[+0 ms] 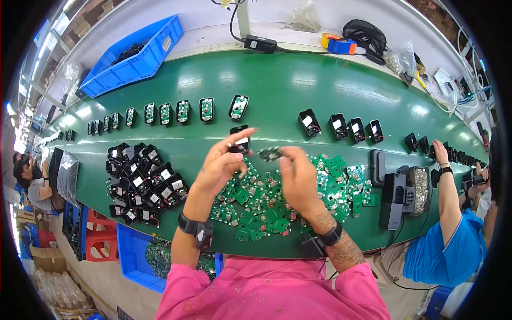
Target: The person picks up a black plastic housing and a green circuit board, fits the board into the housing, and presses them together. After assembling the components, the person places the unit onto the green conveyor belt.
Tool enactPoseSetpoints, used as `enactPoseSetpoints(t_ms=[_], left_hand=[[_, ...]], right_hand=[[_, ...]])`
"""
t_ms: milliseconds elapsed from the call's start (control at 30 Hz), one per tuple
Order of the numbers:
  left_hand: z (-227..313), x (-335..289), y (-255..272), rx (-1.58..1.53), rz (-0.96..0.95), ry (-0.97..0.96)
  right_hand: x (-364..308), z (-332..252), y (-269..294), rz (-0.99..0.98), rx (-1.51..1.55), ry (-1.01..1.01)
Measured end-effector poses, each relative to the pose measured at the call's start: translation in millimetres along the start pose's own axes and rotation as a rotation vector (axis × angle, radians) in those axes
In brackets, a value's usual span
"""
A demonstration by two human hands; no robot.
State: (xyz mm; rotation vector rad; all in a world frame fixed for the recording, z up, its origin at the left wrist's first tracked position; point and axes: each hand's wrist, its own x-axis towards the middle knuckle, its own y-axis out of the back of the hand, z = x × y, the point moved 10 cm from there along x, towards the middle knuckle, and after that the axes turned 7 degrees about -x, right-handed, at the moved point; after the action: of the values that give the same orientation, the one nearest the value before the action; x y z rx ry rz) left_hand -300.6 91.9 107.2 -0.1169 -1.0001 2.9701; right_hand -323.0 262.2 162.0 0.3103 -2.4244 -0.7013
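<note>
My left hand [221, 162] is raised above the green belt and grips a small black plastic housing [240, 144] between thumb and fingers. My right hand [298, 178] pinches a small green circuit board [270, 154] just right of the housing; the two parts are close but apart. Beneath both hands lies a loose heap of green circuit boards [277, 200]. To the left sits a pile of black housings [141, 181] with wires.
A row of housings fitted with boards [181, 112] runs along the green conveyor belt [277, 85], and open black housings [341, 127] lie further right. A blue bin [136, 56] stands at the back left. Another person's arm [448, 186] reaches in at right beside a black tool [394, 200].
</note>
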Motion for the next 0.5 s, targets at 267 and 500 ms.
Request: enactPoseSetpoints(t_ms=[267,500], left_hand=[[-8.9,-8.8,-33.8,0.764,0.059,-0.070],[-12.8,-14.9,-60.8,0.902,0.067,-0.221]], right_hand=[[5.3,40.2,26.7,0.006,0.682,-0.342],[1.3,26.4,8.2,-0.139,0.699,-0.352]])
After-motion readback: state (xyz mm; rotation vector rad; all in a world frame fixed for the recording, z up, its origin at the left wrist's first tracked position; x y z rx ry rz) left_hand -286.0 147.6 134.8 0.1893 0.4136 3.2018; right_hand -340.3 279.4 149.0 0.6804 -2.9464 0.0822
